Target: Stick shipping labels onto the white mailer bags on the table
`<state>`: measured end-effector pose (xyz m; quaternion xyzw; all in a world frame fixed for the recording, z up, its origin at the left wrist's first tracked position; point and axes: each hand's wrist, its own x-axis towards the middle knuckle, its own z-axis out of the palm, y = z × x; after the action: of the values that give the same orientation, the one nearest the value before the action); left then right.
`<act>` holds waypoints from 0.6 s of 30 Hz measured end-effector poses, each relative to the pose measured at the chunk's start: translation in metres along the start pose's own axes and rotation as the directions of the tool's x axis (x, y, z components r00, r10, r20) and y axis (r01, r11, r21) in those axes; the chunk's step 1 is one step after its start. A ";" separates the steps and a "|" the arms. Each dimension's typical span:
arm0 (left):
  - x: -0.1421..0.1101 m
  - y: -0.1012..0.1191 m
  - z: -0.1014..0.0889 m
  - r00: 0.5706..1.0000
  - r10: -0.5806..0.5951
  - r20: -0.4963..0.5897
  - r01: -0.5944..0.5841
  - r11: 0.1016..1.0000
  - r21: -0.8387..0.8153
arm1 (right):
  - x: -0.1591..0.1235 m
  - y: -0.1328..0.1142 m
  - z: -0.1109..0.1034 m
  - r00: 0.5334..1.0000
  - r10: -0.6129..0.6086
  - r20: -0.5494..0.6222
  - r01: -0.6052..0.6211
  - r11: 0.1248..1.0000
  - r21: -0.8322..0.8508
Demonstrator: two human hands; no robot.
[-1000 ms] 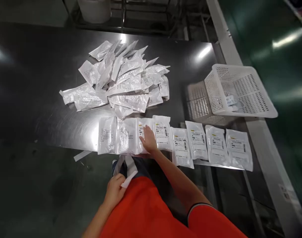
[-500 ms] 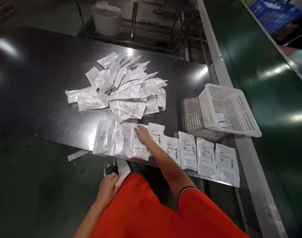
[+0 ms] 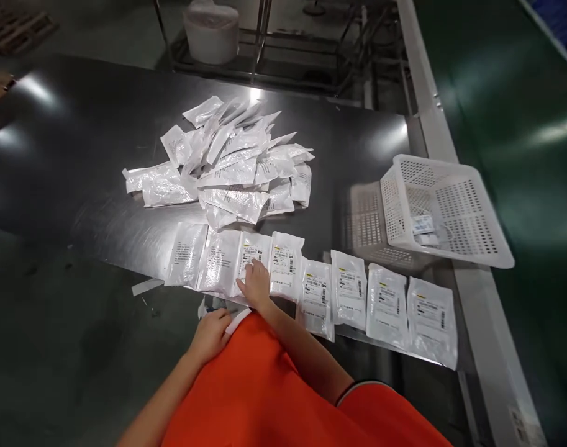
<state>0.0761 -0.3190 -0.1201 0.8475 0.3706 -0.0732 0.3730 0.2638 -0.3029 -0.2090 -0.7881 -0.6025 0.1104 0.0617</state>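
My left hand [image 3: 212, 334] is closed by the table's near edge, its fingers round a white paper strip [image 3: 238, 321] that lies against the orange shirt. On the third packet from the left [image 3: 253, 241], my right hand [image 3: 255, 282] rests with its fingers somewhat apart, covering the lower part. That white packet carries a printed label with a yellow mark near its top. To its left lie two packets with plain printed text, one of them the second packet [image 3: 220, 261]. Several labelled packets, such as the one beside my hand [image 3: 287, 264], continue the row to the right.
Behind the row is a loose heap of white packets [image 3: 236, 164] on the dark metal table [image 3: 101, 143]. A white perforated basket [image 3: 474, 205] holding small items stands tilted at the right, beside a green conveyor belt [image 3: 535, 186]. A paper scrap [image 3: 147, 286] sticks out at the front edge.
My right hand has slid from the top of the third packet down to its lower part, uncovering the label. My left hand keeps the strip, of which less shows. The view has shifted slightly.
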 end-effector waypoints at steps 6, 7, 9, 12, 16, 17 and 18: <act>0.001 0.003 0.001 1.000 -0.009 0.013 0.008 0.999 0.045 | 0.002 0.006 0.000 0.997 -0.083 0.011 0.082 0.995 0.059; 0.002 0.003 0.001 1.000 -0.005 0.016 0.004 0.999 0.050 | 0.002 0.007 -0.001 0.995 -0.095 0.019 0.093 0.993 0.073; 0.007 0.004 0.002 1.000 0.015 0.028 -0.016 0.998 0.062 | 0.002 0.009 -0.002 0.993 -0.108 0.036 0.104 0.990 0.098; 0.027 0.006 0.008 0.996 0.071 0.058 -0.077 0.991 0.106 | 0.005 0.012 -0.004 0.993 -0.103 0.057 0.094 0.985 0.142; 0.067 0.010 0.023 0.986 0.119 0.114 -0.136 0.978 0.157 | 0.009 0.014 -0.006 0.992 -0.095 0.080 0.075 0.971 0.225; 0.076 0.010 0.026 0.985 0.120 0.125 -0.140 0.977 0.162 | 0.010 0.014 -0.006 0.992 -0.091 0.083 0.068 0.967 0.247; 0.082 0.010 0.030 0.984 0.120 0.134 -0.141 0.976 0.164 | 0.010 0.014 -0.006 0.993 -0.083 0.084 0.058 0.961 0.270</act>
<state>0.1464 -0.2968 -0.1684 0.8930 0.2825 -0.1327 0.3242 0.2808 -0.2969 -0.2073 -0.7445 -0.6121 0.2252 0.1425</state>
